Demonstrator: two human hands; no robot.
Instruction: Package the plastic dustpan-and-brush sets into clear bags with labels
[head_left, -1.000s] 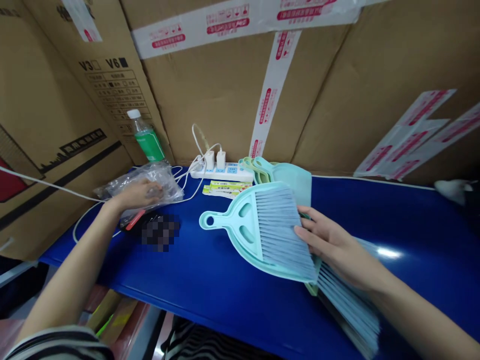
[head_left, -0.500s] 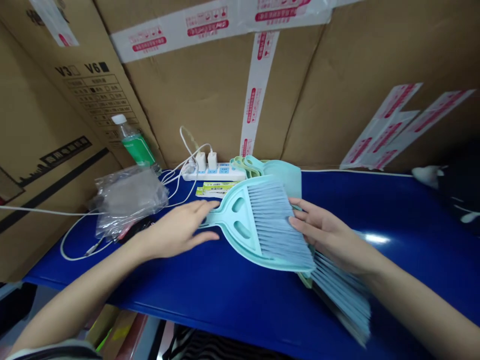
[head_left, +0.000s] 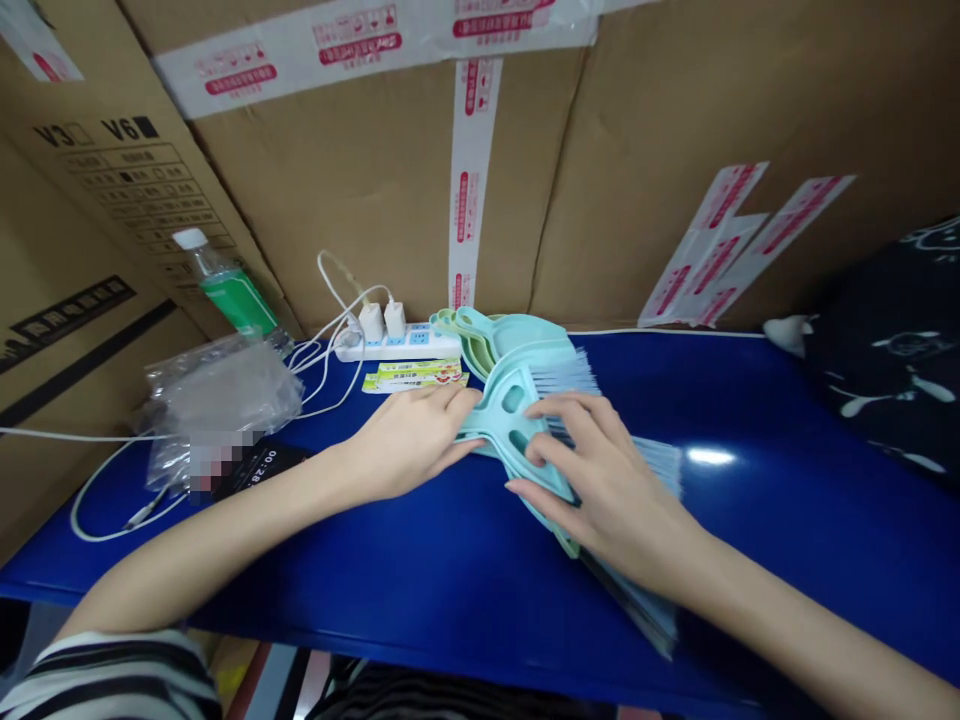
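Front-right of the power strip [head_left: 431, 348], the left hand [head_left: 416, 440] grips the brush [head_left: 501, 424] handle, not yet let go; the right hand [head_left: 600, 475] spreads bent fingers over its head. A dustpan [head_left: 529, 330] already lies alongside.

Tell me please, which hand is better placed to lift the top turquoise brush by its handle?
Probably the left hand: it closes around the handle. The right hand spreads over the slotted head, beyond the handle.

A single head-worn camera looks forward and down from the near side of a blue desk [head_left: 420, 590], facing cardboard [head_left: 375, 180] behind it, close enough that both hands [head_left: 409, 440] sit mid-view, forearms [head_left: 247, 535] entering from lower left and right.
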